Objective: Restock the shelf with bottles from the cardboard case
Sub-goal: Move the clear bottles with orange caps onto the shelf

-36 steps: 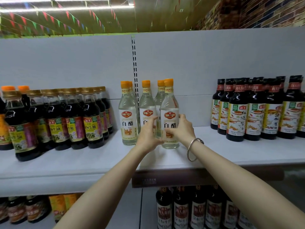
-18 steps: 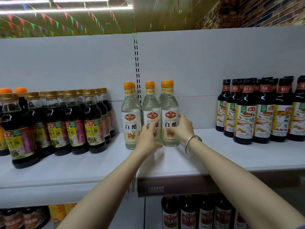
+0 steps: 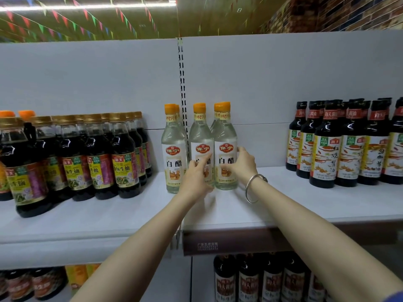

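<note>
Shelf (image 3: 305, 203), soy bottles (image 3: 124, 166) flanking: left fingers (image 3: 204, 162) touch vinegar (image 3: 200, 136), right fingers (image 3: 242, 150) grasp neighbouring vinegar (image 3: 225, 136).

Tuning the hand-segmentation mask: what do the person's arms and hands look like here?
Both forearms are bare, with no gloves. The left hand is plain, with no ring or watch visible. The right hand has a thin silver bangle at the wrist. No markings visible.

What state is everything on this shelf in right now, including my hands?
Right vinegar bottle: upright, capped, gripped by right hand.
Middle vinegar bottle: upright, capped, touched by left hand.
Left vinegar bottle: upright, capped, untouched.
Dark sauce bottles: upright, capped, in rows.
</note>
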`<state>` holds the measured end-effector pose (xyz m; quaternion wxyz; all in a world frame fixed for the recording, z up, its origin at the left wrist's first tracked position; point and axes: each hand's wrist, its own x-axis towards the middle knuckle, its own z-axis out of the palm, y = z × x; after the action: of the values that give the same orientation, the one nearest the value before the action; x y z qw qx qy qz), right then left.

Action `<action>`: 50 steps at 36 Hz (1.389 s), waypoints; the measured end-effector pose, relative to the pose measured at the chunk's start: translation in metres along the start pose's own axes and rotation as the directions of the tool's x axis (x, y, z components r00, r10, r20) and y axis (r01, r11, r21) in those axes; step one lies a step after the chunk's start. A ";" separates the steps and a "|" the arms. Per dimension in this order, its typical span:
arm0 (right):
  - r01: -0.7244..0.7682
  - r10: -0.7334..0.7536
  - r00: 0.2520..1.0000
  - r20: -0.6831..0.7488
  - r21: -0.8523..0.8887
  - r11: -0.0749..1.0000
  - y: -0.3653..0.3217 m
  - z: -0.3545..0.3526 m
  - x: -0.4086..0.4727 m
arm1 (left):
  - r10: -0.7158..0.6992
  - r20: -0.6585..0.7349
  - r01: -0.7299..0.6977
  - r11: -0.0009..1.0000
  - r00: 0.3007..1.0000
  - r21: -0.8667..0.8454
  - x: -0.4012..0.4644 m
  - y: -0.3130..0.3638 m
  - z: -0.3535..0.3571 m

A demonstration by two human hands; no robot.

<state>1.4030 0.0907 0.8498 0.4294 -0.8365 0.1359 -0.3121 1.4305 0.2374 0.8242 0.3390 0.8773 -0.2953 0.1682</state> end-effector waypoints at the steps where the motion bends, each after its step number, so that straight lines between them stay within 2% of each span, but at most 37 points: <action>1: -0.002 0.002 1.000 -0.001 -0.002 1.000 0.000 0.000 0.000 | -0.004 0.005 0.004 1.000 1.000 0.002 0.000 0.001 0.000; 8: -0.042 0.042 0.999 -0.003 -0.017 0.999 -0.003 0.002 -0.009 | 0.015 -0.022 -0.017 0.995 1.000 -0.097 -0.009 0.005 -0.004; 10: -0.007 0.005 0.998 -0.066 -0.031 0.999 -0.005 0.002 -0.016 | 0.010 -0.071 -0.020 0.990 0.997 -0.137 -0.013 0.009 -0.006; 13: 0.144 -0.145 0.983 -0.113 -0.011 0.989 -0.011 0.002 -0.036 | -0.023 -0.172 -0.011 0.982 0.985 -0.190 -0.024 0.018 -0.010; 18: 0.352 -0.351 0.936 -0.028 0.047 0.935 -0.019 -0.001 -0.075 | -0.088 -0.301 0.006 0.964 0.950 -0.266 -0.054 0.032 -0.011; 23: 0.440 -0.449 0.892 0.048 0.123 0.889 -0.007 -0.011 -0.116 | -0.145 -0.386 0.039 0.962 0.911 -0.270 -0.096 0.043 -0.005; 27: 0.484 -0.502 0.859 0.104 0.158 0.861 0.014 -0.025 -0.155 | -0.110 -0.465 0.010 0.977 0.879 -0.212 -0.143 0.054 0.007; 30: 0.547 -0.575 0.803 0.156 0.189 0.816 0.037 -0.038 -0.189 | -0.047 -0.539 -0.027 0.991 0.841 -0.128 -0.182 0.065 0.020; 32: 0.571 -0.609 0.767 0.205 0.218 0.792 0.052 -0.043 -0.208 | -0.029 -0.534 -0.018 0.996 0.845 -0.083 -0.203 0.070 0.031; 36: 0.503 -0.557 0.753 0.351 0.239 0.831 0.085 -0.045 -0.241 | -0.120 -0.528 0.083 0.992 0.841 -0.094 -0.245 0.069 0.062; 40: 0.446 -0.474 0.700 0.534 0.191 0.874 0.131 -0.033 -0.269 | -0.273 -0.421 0.241 0.962 0.865 -0.128 -0.295 0.056 0.101; 44: 0.360 -0.308 0.663 0.683 0.070 0.930 0.198 0.005 -0.310 | -0.449 -0.292 0.428 0.894 0.844 -0.136 -0.361 0.020 0.150; 47: 0.304 -0.215 0.651 0.728 0.009 0.953 0.252 0.034 -0.345 | -0.515 -0.201 0.495 0.857 0.833 -0.145 -0.411 -0.007 0.184; 50: 0.277 -0.129 0.600 0.789 -0.054 0.959 0.327 0.067 -0.395 | -0.601 -0.148 0.570 0.796 0.786 -0.203 -0.476 -0.042 0.232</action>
<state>1.1551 0.1347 0.3981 0.3336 -0.9321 -0.1334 0.0464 1.1131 0.2942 0.4021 0.4665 0.8759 0.0169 0.1217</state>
